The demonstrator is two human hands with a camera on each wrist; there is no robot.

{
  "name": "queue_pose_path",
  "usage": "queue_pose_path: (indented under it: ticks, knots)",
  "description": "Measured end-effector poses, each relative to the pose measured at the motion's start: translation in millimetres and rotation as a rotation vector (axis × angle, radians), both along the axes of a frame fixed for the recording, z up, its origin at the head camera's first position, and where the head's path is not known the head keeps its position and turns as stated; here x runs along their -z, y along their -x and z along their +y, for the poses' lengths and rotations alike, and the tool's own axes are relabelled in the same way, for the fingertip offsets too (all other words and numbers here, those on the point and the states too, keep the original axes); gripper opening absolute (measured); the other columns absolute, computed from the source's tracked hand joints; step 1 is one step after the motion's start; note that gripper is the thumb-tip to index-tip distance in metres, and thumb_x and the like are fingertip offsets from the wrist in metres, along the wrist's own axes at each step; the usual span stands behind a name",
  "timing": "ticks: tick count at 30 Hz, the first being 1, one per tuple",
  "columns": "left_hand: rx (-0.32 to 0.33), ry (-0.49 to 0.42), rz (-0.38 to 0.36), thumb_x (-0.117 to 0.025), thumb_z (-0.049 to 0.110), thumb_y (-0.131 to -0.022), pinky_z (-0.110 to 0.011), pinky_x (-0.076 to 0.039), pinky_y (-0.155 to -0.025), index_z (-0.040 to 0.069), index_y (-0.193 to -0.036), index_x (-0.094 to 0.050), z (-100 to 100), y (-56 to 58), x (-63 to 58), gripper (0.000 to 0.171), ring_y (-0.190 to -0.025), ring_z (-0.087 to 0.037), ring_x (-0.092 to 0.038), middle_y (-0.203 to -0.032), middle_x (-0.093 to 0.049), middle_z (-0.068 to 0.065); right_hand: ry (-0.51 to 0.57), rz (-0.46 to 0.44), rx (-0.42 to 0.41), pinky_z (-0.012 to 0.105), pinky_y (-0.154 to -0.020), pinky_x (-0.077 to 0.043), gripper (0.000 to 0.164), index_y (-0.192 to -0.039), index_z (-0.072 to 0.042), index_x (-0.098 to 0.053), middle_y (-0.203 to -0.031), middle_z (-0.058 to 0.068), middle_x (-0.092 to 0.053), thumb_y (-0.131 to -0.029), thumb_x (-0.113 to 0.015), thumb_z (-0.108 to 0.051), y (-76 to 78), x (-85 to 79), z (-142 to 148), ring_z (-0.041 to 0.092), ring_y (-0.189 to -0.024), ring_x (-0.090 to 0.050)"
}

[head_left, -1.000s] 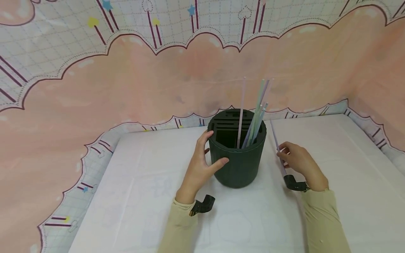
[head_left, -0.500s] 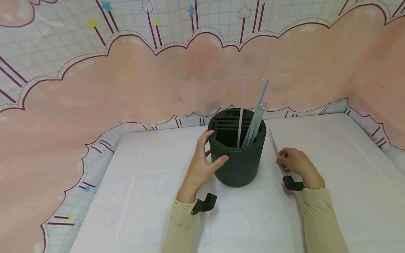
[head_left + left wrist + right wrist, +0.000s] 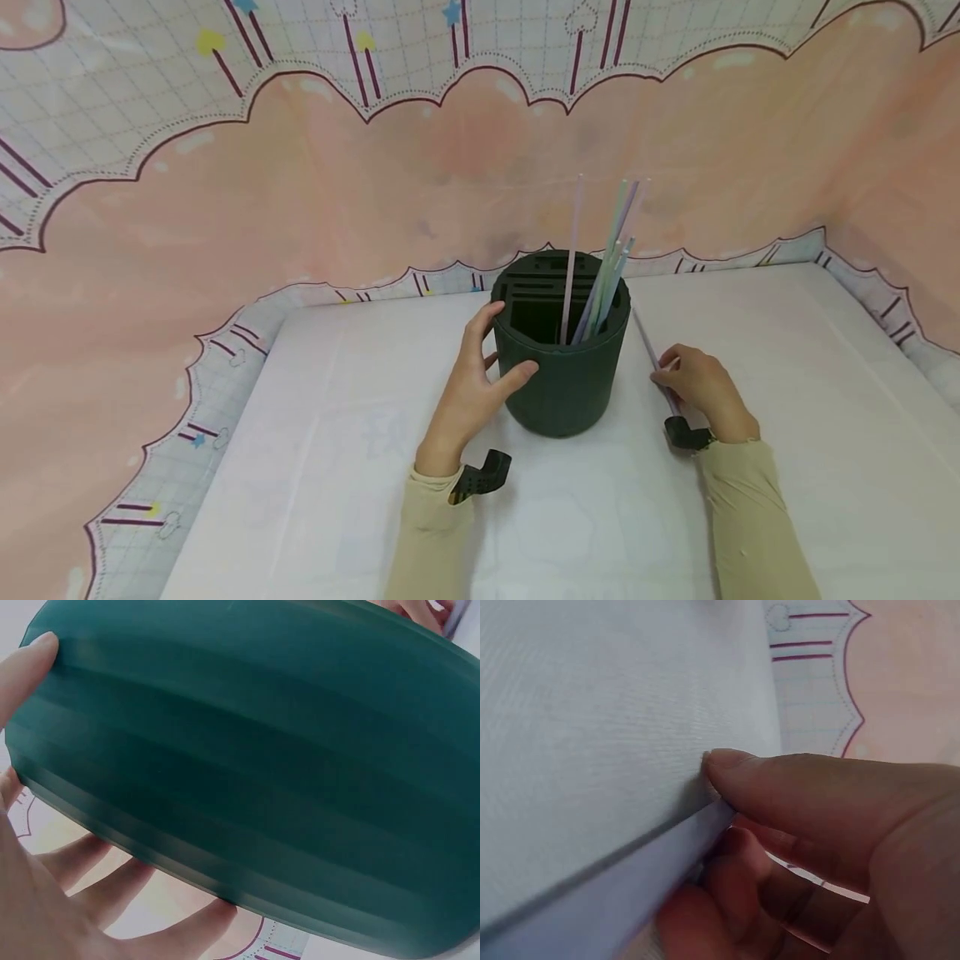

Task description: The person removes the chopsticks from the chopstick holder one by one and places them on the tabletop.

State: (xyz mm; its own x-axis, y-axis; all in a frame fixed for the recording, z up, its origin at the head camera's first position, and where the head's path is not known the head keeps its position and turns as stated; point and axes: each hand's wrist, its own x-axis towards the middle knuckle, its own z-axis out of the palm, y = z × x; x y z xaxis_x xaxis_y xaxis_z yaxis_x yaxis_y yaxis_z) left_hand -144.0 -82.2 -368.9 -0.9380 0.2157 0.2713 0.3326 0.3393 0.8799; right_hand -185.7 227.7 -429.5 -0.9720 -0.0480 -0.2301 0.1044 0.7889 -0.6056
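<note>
Pinching straw (image 3: pixel 622 889): right grip (image 3: pixel 701 382); left grip (image 3: pixel 467 396) (spread wide) clasping green holder (image 3: pixel 558 392).

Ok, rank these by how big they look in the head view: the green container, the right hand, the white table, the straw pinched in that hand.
1. White table
2. Green container
3. Right hand
4. Straw, long but very thin

The bench (image 3: pixel 360 433) is white and slightly creased, and one dark green container (image 3: pixel 558 392) stands upright directly on it.
</note>
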Motion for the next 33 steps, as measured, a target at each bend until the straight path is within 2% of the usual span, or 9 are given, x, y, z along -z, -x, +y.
queue_pose_path:
  ticks: [11,15,20,23,26,29,33]
  knots:
    - [-0.011,-0.033,-0.044,-0.064,0.047,-0.077,-0.044,-0.031,-0.099,0.046,-0.135,-0.018,0.3,-2.3,-1.8,0.074,-0.129,-0.004,-0.018,-0.141,-0.014,0.022,-0.018,-0.010,0.029,0.029,-0.054,-0.040,0.030,-0.105,0.000,-0.054,-0.083,0.013,-0.056,-0.086,-0.057,-0.022,-0.5,-1.9,-2.8,0.019,-0.060,-0.052]
    - [-0.013,-0.027,-0.046,-0.064,0.047,-0.077,-0.043,-0.031,-0.099,0.046,-0.135,-0.018,0.8,-2.9,-2.2,0.074,-0.129,-0.004,-0.018,-0.141,-0.014,0.022,-0.047,0.031,0.049,0.031,-0.054,-0.040,0.031,-0.106,-0.001,-0.054,-0.085,0.014,-0.057,-0.088,-0.052,-0.025,-1.7,-6.0,-2.2,0.021,-0.063,-0.053]
    - [-0.008,-0.028,-0.033,-0.064,0.047,-0.078,-0.043,-0.031,-0.099,0.046,-0.135,-0.018,1.9,-3.4,-2.2,0.074,-0.129,-0.004,-0.018,-0.141,-0.015,0.021,-0.011,0.185,0.074,0.036,-0.056,-0.044,0.034,-0.109,-0.003,-0.054,-0.094,0.015,-0.058,-0.092,-0.047,-0.031,-2.8,-14.4,-5.0,0.026,-0.074,-0.056]
    - [-0.006,-0.029,-0.022,-0.064,0.047,-0.078,-0.044,-0.032,-0.098,0.045,-0.136,-0.018,2.4,-3.5,-1.6,0.074,-0.129,-0.005,-0.018,-0.141,-0.015,0.021,0.051,0.313,0.073,0.042,-0.066,-0.046,0.035,-0.111,-0.004,-0.055,-0.101,0.016,-0.057,-0.093,-0.045,-0.032,-4.2,-24.0,-10.4,0.030,-0.088,-0.055]
    - [-0.008,-0.029,-0.012,-0.064,0.047,-0.077,-0.043,-0.033,-0.098,0.045,-0.136,-0.018,2.6,-3.5,-0.5,0.074,-0.129,-0.005,-0.019,-0.141,-0.015,0.020,0.123,0.451,0.093,0.044,-0.076,-0.045,0.032,-0.112,-0.005,-0.055,-0.104,0.014,-0.058,-0.093,-0.045,-0.030,-7.2,-35.9,-18.2,0.029,-0.095,-0.053]
    - [-0.013,-0.025,0.000,-0.064,0.046,-0.077,-0.043,-0.033,-0.098,0.045,-0.136,-0.018,2.9,-3.3,1.1,0.074,-0.128,-0.005,-0.021,-0.141,-0.016,0.020,0.200,0.574,0.136,0.039,-0.079,-0.046,0.030,-0.112,-0.007,-0.055,-0.103,0.010,-0.059,-0.093,-0.047,-0.028,-11.8,-46.5,-27.4,0.024,-0.094,-0.055]
    - [-0.018,-0.020,0.010,-0.064,0.046,-0.077,-0.042,-0.034,-0.098,0.044,-0.136,-0.018,2.8,-3.6,2.1,0.074,-0.128,-0.004,-0.021,-0.141,-0.016,0.021,0.275,0.719,0.187,0.022,-0.080,-0.044,0.030,-0.113,-0.009,-0.056,-0.099,0.003,-0.061,-0.092,-0.048,-0.029,-18.1,-57.3,-39.9,0.013,-0.089,-0.056]
